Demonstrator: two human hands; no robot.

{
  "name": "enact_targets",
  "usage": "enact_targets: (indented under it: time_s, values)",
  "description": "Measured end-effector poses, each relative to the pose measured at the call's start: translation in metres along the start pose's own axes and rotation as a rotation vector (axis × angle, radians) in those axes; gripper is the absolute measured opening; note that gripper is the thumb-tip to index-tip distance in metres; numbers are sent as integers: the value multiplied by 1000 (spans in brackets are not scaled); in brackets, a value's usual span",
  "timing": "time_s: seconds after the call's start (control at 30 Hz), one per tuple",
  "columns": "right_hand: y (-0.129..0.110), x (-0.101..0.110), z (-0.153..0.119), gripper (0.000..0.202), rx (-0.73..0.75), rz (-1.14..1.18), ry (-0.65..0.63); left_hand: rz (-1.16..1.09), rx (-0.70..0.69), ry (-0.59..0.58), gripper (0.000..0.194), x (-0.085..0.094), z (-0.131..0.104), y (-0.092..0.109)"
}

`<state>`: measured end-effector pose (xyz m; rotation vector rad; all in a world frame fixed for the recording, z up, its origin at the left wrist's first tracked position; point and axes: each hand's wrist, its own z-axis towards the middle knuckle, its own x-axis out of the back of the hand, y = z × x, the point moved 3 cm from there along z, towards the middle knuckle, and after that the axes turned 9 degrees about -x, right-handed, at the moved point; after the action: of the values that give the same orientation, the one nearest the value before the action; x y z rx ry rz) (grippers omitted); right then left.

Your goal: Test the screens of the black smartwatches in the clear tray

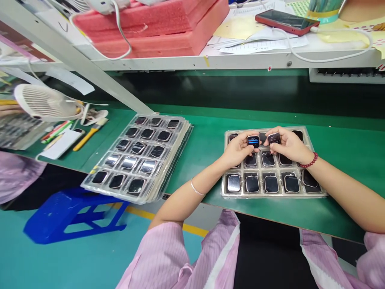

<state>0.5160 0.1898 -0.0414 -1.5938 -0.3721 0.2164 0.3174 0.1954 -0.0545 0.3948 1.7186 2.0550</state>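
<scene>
Sleeves: pink striped sleeves (168,257) fill the near edge, forearms reaching far over the green tabletop (207,140).
Left hand: left hand (237,150) has its fingers closed on a lit watch (253,141) showing a blue screen, raised just above the tray.
Right hand: right hand (290,145) pinches a dark watch (274,138) in its fingers, just beside the lit one; red bead bracelet (309,162) at the wrist.
Tray: clear tray (319,192) under both hands, rows of dark-faced watches in its pockets.
Left side: stack of trays (138,158), also full of watches; small white fan (45,102) farther left.
Far shelf: red phone (285,21), pink foam (162,28).
Floor: blue stool (72,216), near left.
</scene>
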Motion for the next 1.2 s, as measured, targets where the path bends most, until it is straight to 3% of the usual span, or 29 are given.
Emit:
enact_targets:
  time_s: [1.2]
  values:
    - [-2,-1,-1,29,18,-55,-13,-5,39,8,51,0,0,-2]
